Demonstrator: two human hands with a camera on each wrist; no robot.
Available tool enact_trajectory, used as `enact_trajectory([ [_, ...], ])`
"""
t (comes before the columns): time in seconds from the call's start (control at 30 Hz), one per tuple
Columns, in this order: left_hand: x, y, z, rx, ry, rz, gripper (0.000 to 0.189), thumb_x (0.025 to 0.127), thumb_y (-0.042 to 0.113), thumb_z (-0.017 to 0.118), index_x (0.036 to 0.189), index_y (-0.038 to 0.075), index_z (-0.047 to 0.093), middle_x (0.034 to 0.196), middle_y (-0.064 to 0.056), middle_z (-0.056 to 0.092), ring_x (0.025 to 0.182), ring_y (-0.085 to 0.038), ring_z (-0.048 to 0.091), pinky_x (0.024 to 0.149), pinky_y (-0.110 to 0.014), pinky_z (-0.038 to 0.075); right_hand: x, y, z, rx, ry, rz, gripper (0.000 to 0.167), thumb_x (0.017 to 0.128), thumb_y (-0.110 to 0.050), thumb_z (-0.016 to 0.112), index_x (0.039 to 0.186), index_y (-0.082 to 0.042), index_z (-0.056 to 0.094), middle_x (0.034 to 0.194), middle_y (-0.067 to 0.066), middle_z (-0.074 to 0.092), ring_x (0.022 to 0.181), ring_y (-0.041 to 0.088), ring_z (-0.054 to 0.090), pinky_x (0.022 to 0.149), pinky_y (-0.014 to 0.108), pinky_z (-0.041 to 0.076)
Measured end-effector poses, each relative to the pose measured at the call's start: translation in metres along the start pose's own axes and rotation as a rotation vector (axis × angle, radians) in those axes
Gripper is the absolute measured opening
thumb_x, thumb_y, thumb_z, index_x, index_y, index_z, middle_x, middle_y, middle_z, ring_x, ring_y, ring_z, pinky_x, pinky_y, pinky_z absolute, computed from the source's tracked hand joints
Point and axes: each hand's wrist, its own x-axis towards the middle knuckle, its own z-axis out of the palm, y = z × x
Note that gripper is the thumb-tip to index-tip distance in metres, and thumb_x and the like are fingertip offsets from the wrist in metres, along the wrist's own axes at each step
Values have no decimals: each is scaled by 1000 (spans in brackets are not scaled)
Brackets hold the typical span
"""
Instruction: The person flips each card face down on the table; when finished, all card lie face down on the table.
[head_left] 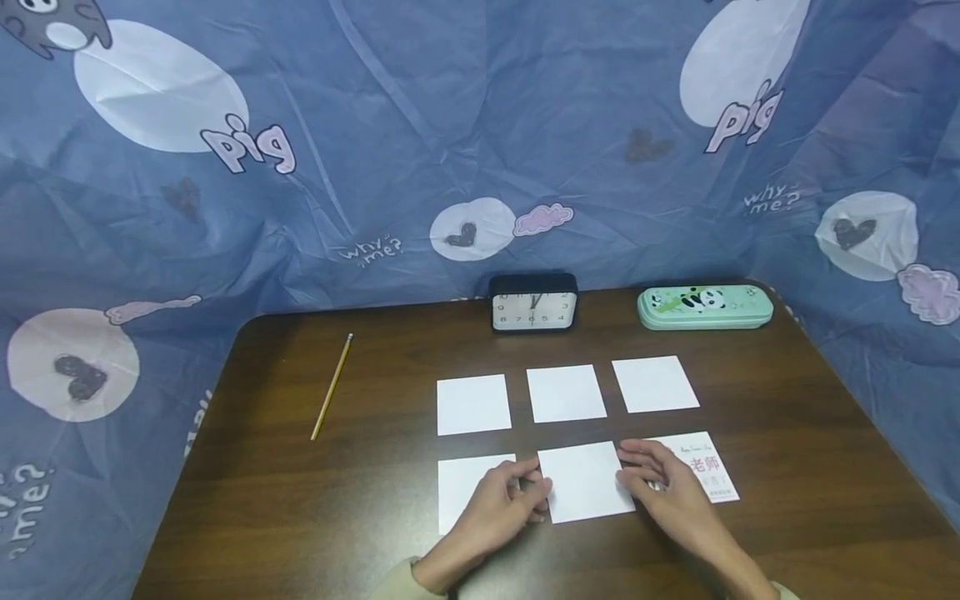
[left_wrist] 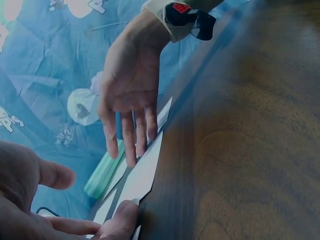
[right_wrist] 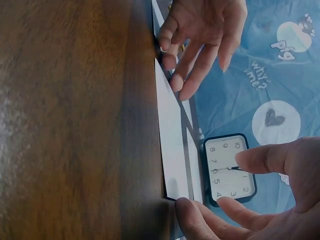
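A blank white card (head_left: 587, 482) lies on the table between the two hands. My left hand (head_left: 501, 502) touches its left edge with relaxed fingers, its wrist over another white card (head_left: 459, 490). At the right edge of the middle card, the fingertips of my right hand (head_left: 670, 492) rest with fingers fairly straight. Partly under that hand lies a card with pink and grey printed writing (head_left: 712, 468). Three more blank cards form a row behind: left (head_left: 472, 405), middle (head_left: 567, 393) and right (head_left: 656, 384). Neither hand curls round the middle card.
A black desk clock (head_left: 534, 310) stands at the table's back edge, with a green panda pencil case (head_left: 705, 310) to its right. On the left lies a yellow pencil (head_left: 332, 387). Blue patterned cloth (head_left: 390, 150) hangs behind and beside the brown wooden table (head_left: 300, 500).
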Motion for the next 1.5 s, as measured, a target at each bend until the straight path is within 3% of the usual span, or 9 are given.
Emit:
enact_trajectory([
  [0.13, 0, -1, 0, -2, -4, -2, 53, 99, 20, 66, 139, -13, 56, 114, -14, 66, 81, -30, 76, 65, -28, 62, -2, -1, -2, 2, -4, 16, 51, 99, -16, 69, 144, -1, 51, 142, 21, 64, 131, 37, 64, 111, 47, 53],
  [0.3, 0, -1, 1, 0, -15, 9, 52, 100, 20, 66, 140, -12, 55, 115, -16, 68, 84, -34, 77, 71, -38, 66, -4, 3, -11, 4, -15, -7, 53, 100, -22, 69, 144, -1, 51, 142, 23, 64, 130, 41, 64, 106, 46, 57],
  [0.47, 1, -2, 2, -2, -25, 20, 51, 100, 19, 65, 141, -9, 55, 117, -18, 68, 86, -35, 77, 72, -41, 67, -6, 9, -26, 21, 1, -49, 54, 101, -25, 69, 145, 0, 50, 141, 25, 63, 125, 39, 67, 91, 22, 61],
  [0.6, 2, -1, 1, 10, -32, 28, 50, 101, 20, 65, 141, -8, 55, 117, -18, 67, 84, -34, 77, 69, -37, 66, -7, 14, -40, 45, 30, -69, 50, 102, -21, 68, 144, 1, 51, 139, 26, 64, 112, 12, 72, 85, 14, 58],
  [0.73, 2, 2, 1, 34, -21, 34, 49, 102, 24, 65, 140, -5, 57, 117, -18, 67, 80, -31, 76, 60, -26, 61, -8, 21, -55, 23, 68, -92, 49, 102, -17, 67, 144, 3, 51, 138, 29, 63, 100, -16, 61, 82, 18, 61],
  [0.9, 8, 8, 5, 19, -2, 37, 46, 102, 27, 64, 139, -1, 60, 117, -15, 70, 84, -28, 76, 59, -23, 59, -7, 32, -75, -24, 112, -109, 49, 102, -15, 67, 143, 5, 51, 138, 32, 64, 98, -19, 60, 78, 19, 62],
  [1.1, 18, 15, 19, -29, -30, 45, 45, 101, 24, 63, 139, 1, 60, 120, -17, 74, 99, -31, 78, 75, -30, 65, -6, 53, -95, -111, 137, -50, 51, 103, -22, 67, 143, 5, 51, 137, 32, 64, 94, -20, 58, 74, 14, 58],
  [1.37, 27, 27, 55, -83, -172, 0, 51, 98, 31, 67, 141, 5, 60, 130, -14, 72, 109, -20, 75, 91, -27, 62, -8, 71, -106, -129, 135, -18, 55, 104, -24, 65, 144, 9, 47, 137, 36, 61, 93, -23, 53, 76, 8, 54],
  [1.5, 27, 34, 76, -109, -226, -40, 55, 94, 31, 71, 142, 8, 60, 140, -14, 67, 116, -20, 73, 99, -36, 60, -9, 73, -106, -124, 131, 4, 57, 104, -25, 65, 145, 10, 46, 138, 36, 61, 92, -26, 49, 76, 6, 52],
])
